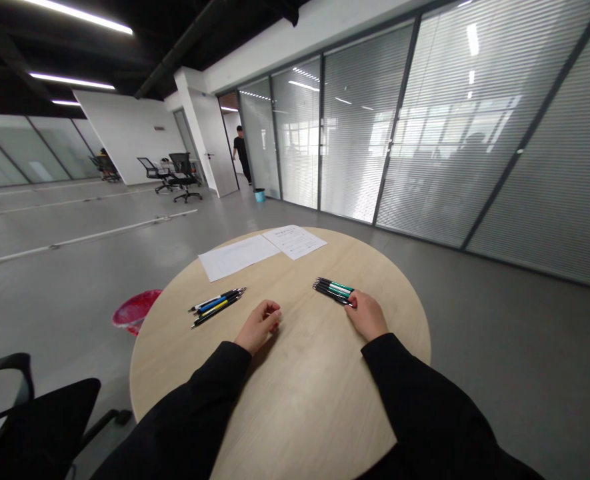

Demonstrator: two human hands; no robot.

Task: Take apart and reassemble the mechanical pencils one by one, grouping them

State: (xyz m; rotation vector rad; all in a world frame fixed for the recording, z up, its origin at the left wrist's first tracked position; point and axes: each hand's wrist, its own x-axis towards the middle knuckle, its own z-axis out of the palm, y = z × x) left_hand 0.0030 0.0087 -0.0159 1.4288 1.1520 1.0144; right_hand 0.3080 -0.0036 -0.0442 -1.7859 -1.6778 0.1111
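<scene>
On the round wooden table [295, 373], my right hand [367, 315] touches the near end of a group of dark and green pens [332, 291], its fingers closed round that end. My left hand [259, 325] rests at the middle of the table with its fingers curled inward; whether anything is inside them is too small to tell. Left of it lies another group of pens [217, 307], side by side and slanted, with black, blue, yellow and white barrels. The two groups are apart, one on each side.
Two paper sheets, a blank-looking one [239, 257] and a printed one [295, 241], lie at the table's far edge. A red basin [135, 311] and a black chair [35, 420] stand on the left. A person [241, 155] is at the far doorway.
</scene>
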